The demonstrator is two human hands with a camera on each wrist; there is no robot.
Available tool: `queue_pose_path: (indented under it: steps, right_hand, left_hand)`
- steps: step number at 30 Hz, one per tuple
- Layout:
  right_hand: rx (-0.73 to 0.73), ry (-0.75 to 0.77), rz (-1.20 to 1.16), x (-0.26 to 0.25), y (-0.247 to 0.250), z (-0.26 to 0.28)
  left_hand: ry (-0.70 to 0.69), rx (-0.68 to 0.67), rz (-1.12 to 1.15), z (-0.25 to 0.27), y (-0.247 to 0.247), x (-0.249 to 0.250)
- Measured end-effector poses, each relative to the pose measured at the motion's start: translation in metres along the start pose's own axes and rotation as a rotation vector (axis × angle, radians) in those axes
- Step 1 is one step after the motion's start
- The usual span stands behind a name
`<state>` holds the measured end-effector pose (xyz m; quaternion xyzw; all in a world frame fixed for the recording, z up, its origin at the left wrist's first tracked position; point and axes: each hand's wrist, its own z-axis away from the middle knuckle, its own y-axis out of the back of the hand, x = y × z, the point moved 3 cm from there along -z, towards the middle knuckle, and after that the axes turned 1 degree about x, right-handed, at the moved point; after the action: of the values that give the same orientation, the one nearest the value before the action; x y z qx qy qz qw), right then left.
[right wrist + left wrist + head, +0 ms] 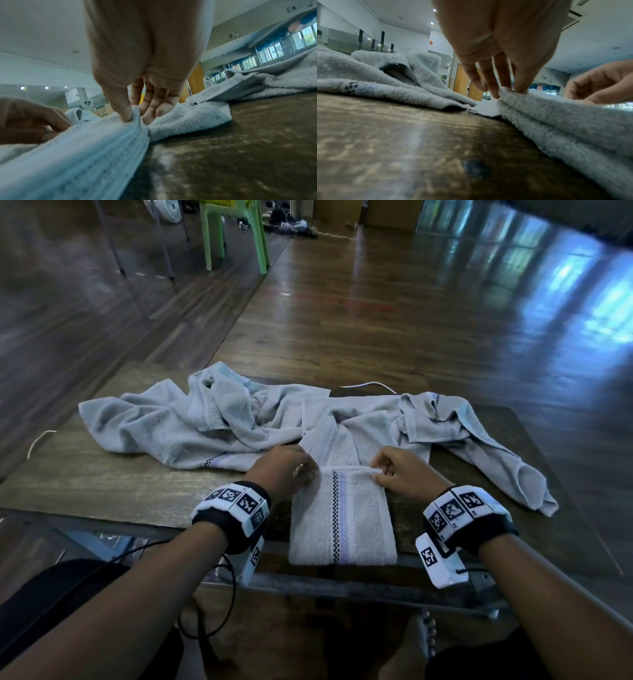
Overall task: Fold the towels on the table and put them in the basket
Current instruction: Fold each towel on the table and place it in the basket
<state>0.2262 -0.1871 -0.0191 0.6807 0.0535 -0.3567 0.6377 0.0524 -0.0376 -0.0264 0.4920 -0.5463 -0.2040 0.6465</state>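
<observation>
A pale grey towel (342, 518) with a dark checked stripe lies folded over at the table's near edge, its lower end hanging past the rim. My left hand (301, 470) pinches the left corner of the folded edge; in the left wrist view the fingers (520, 86) sit on the towel (556, 121). My right hand (380, 474) pinches the right corner, thumb and fingers (126, 113) clamped on the towel (85, 148). No basket is in view.
Two more crumpled grey towels lie behind, one to the left (178, 422) and one to the right (479, 436). The wooden table (102, 484) stands low over a wooden floor. A green plastic chair (233, 237) stands far back. A white cable (370, 385) crosses the table's far edge.
</observation>
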Motion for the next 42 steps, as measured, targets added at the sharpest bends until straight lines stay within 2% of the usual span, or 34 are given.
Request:
queue_pose_path:
  steps: [4, 10, 16, 25, 29, 36, 40, 42]
  right_hand:
    - [0.026, 0.035, 0.049, 0.003, -0.004, -0.002]
    - [0.029, 0.076, 0.113, 0.0, -0.006, -0.005]
    - [-0.046, -0.004, 0.047, 0.003, -0.006, -0.006]
    - [-0.002, 0.096, 0.144, 0.0, -0.003, -0.008]
    - [0.013, 0.104, 0.111, 0.001, -0.002, -0.005]
    - [0.085, 0.06, 0.089, 0.004, -0.004, -0.011]
    - [0.086, 0.105, 0.128, 0.001, -0.009, -0.015]
    - [0.12, 0.136, 0.197, 0.001, -0.012, -0.015]
  left_hand:
    - [-0.042, 0.017, -0.037, 0.001, -0.003, 0.002]
    - [-0.009, 0.019, -0.07, 0.0, -0.007, -0.001]
    - [-0.016, -0.001, -0.079, -0.003, -0.008, 0.002]
    - [-0.015, 0.029, -0.066, -0.005, -0.009, -0.001]
    - [-0.013, 0.064, -0.023, -0.005, -0.008, -0.002]
    - [0.088, 0.067, 0.047, -0.01, -0.013, -0.008]
    - [0.179, 0.032, 0.019, -0.013, -0.016, -0.01]
    - [0.162, 0.072, -0.037, -0.011, -0.016, -0.005]
